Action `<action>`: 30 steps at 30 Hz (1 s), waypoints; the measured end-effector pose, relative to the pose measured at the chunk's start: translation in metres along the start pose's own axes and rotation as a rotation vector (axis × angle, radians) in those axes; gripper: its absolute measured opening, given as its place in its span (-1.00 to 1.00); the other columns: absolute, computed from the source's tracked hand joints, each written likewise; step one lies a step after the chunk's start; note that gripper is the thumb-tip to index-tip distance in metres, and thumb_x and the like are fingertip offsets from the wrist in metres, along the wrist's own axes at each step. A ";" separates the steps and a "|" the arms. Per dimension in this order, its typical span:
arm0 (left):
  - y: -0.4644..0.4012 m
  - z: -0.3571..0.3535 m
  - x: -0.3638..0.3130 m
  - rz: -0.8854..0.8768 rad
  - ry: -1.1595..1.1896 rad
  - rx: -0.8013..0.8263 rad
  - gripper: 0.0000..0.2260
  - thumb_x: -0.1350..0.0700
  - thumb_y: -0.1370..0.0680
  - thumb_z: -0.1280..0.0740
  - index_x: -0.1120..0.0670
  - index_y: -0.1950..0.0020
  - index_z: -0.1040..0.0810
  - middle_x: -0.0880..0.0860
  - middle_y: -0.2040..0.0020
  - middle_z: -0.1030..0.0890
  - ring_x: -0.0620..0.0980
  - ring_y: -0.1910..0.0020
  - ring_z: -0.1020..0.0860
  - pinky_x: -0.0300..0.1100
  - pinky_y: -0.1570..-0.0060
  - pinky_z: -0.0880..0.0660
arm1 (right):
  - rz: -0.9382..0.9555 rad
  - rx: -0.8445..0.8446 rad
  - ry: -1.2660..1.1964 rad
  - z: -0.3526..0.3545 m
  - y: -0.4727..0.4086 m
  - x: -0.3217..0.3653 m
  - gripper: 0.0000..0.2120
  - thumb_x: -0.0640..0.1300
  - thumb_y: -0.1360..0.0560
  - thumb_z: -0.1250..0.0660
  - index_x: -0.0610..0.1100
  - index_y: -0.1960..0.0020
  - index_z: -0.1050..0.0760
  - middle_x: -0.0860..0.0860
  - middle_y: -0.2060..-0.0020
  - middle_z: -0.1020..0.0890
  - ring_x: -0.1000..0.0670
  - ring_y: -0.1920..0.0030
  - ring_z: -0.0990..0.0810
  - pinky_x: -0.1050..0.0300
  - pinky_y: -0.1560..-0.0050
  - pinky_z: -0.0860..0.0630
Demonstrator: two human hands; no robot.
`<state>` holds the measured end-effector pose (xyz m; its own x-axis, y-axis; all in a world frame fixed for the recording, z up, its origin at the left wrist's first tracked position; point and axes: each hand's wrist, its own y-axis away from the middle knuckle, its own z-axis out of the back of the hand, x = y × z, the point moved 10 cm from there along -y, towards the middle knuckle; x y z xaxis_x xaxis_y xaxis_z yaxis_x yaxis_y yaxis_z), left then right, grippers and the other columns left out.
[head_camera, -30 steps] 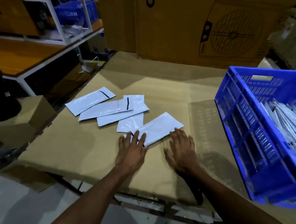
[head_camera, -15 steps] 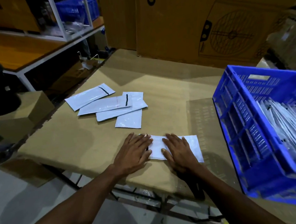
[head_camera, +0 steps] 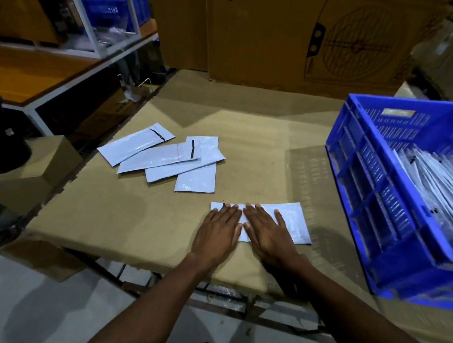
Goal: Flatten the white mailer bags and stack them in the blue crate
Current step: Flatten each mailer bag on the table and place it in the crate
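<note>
1. Mailer bag (head_camera: 290,217): lay flat at lower centre, long axis left to right, near the bench (head_camera: 243,122) front edge.
2. Left hand (head_camera: 216,233), right hand (head_camera: 268,234): fingers straight, pressing the bag's left half.
3. Blue crate (head_camera: 356,207): frame right, nearer the right hand, open bench between.
4. Four more bags (head_camera: 165,159): upper left.

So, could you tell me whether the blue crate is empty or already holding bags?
Already holding bags: white mailers lie stacked inside the blue crate.

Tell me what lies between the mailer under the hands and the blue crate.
Head view: only bare cardboard tabletop separates the pressed mailer from the blue crate; no other bag lies there.
</note>
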<state>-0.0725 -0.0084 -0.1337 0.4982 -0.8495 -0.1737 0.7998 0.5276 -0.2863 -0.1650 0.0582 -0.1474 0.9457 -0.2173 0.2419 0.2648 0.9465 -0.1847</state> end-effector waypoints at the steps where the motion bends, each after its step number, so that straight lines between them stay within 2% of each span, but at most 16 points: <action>1: 0.001 0.000 0.001 0.007 0.001 0.001 -0.57 -0.02 -0.63 -0.11 0.12 -0.31 -0.63 0.08 -0.31 -0.63 0.05 -0.32 -0.58 0.04 -0.29 -0.50 | -0.011 0.004 0.013 0.000 0.002 -0.001 -0.48 0.11 -0.69 0.15 -0.05 -0.52 -0.31 0.07 -0.51 -0.32 0.03 -0.53 -0.24 -0.20 -0.48 -0.13; 5: 0.008 -0.004 0.006 0.046 -0.024 0.063 -0.52 -0.06 -0.67 -0.01 0.04 -0.47 -0.50 0.00 -0.45 -0.51 0.02 -0.48 -0.42 0.05 -0.43 -0.36 | -0.062 0.062 0.040 0.000 0.005 -0.012 -0.44 0.22 -0.65 0.17 0.06 -0.57 -0.17 0.16 -0.57 -0.14 0.01 -0.58 -0.05 -0.21 -0.52 0.00; 9: 0.011 -0.008 0.008 0.068 -0.037 0.158 -0.44 -0.12 -0.66 0.15 -0.01 -0.61 -0.27 -0.05 -0.61 -0.27 0.01 -0.60 -0.17 0.08 -0.53 -0.16 | -0.103 0.103 0.060 0.004 0.010 -0.024 -0.28 0.36 -0.55 0.37 0.12 -0.60 -0.04 0.16 -0.59 0.00 0.02 -0.59 0.06 -0.13 -0.55 0.12; 11: 0.013 -0.007 0.009 0.083 -0.041 0.186 -0.40 -0.15 -0.64 0.20 -0.02 -0.64 -0.20 -0.05 -0.63 -0.20 0.01 -0.62 -0.11 0.08 -0.55 -0.09 | -0.130 0.114 0.083 0.006 0.012 -0.029 -0.26 0.38 -0.52 0.39 0.12 -0.60 -0.01 0.13 -0.60 0.02 0.00 -0.60 0.09 -0.13 -0.56 0.14; 18: 0.019 -0.003 0.020 0.130 -0.009 0.225 -0.35 -0.21 -0.62 0.24 -0.01 -0.65 -0.16 -0.06 -0.65 -0.12 0.02 -0.64 -0.05 0.08 -0.57 -0.02 | -0.205 0.176 0.133 0.009 0.025 -0.054 -0.34 0.36 -0.58 0.23 0.12 -0.60 0.13 0.01 -0.61 0.09 -0.10 -0.59 0.16 -0.19 -0.54 0.15; 21: 0.023 0.004 0.029 0.161 -0.066 0.182 -0.43 -0.12 -0.66 0.13 0.05 -0.59 -0.31 -0.03 -0.61 -0.27 0.05 -0.58 -0.24 0.12 -0.51 -0.20 | -0.208 0.196 0.112 0.010 0.026 -0.057 -0.29 0.40 -0.55 0.30 0.08 -0.60 0.15 -0.02 -0.61 0.12 -0.08 -0.59 0.21 -0.19 -0.53 0.19; 23: 0.025 0.004 0.031 0.174 -0.089 0.188 -0.44 -0.08 -0.66 0.10 0.08 -0.59 -0.32 -0.02 -0.60 -0.29 0.06 -0.57 -0.27 0.14 -0.49 -0.24 | -0.202 0.255 0.118 0.008 0.026 -0.057 -0.24 0.41 -0.51 0.35 0.05 -0.60 0.18 -0.03 -0.61 0.15 -0.09 -0.58 0.24 -0.27 -0.52 0.20; 25: 0.025 -0.001 0.030 0.174 -0.077 0.222 -0.40 -0.10 -0.65 0.16 0.08 -0.63 -0.21 -0.03 -0.64 -0.18 0.04 -0.61 -0.16 0.15 -0.53 -0.14 | -0.196 0.301 0.172 0.009 0.022 -0.055 -0.23 0.38 -0.51 0.35 0.00 -0.61 0.14 -0.05 -0.60 0.13 -0.12 -0.59 0.19 -0.39 -0.45 0.22; 26: 0.025 -0.002 0.030 0.176 -0.076 0.233 -0.39 -0.10 -0.64 0.18 0.08 -0.64 -0.18 -0.03 -0.65 -0.14 0.03 -0.62 -0.13 0.15 -0.53 -0.11 | -0.184 0.288 0.212 0.013 0.018 -0.049 -0.24 0.33 -0.54 0.32 -0.06 -0.61 0.03 -0.08 -0.60 0.03 -0.15 -0.59 0.09 -0.45 -0.42 0.17; 28: 0.025 -0.003 0.031 0.182 -0.095 0.250 -0.40 -0.09 -0.64 0.15 0.10 -0.63 -0.22 -0.01 -0.64 -0.19 0.04 -0.61 -0.18 0.17 -0.52 -0.15 | -0.096 0.198 0.253 0.020 0.005 -0.025 -0.31 0.22 -0.63 0.19 -0.21 -0.50 -0.31 -0.16 -0.51 -0.30 -0.22 -0.52 -0.24 -0.55 -0.34 -0.08; 29: 0.026 -0.004 0.032 0.189 -0.109 0.257 -0.41 -0.09 -0.64 0.13 0.11 -0.61 -0.26 0.01 -0.62 -0.22 0.05 -0.60 -0.21 0.18 -0.50 -0.18 | -0.048 0.174 0.211 0.020 -0.002 -0.011 -0.33 0.19 -0.66 0.17 -0.24 -0.44 -0.40 -0.17 -0.45 -0.41 -0.22 -0.45 -0.37 -0.55 -0.31 -0.18; 30: 0.026 -0.004 0.032 0.194 -0.115 0.261 -0.41 -0.09 -0.64 0.12 0.12 -0.61 -0.28 0.01 -0.62 -0.24 0.04 -0.59 -0.22 0.18 -0.50 -0.19 | -0.003 0.178 0.158 0.019 -0.008 0.005 -0.30 0.20 -0.66 0.22 -0.24 -0.43 -0.41 -0.14 -0.43 -0.44 -0.20 -0.43 -0.40 -0.53 -0.31 -0.21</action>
<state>-0.0372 -0.0220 -0.1509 0.6719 -0.7351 -0.0900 0.7378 0.6750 -0.0054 -0.1659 0.0538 -0.1266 0.9664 -0.2416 0.0873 0.2433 0.9699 -0.0096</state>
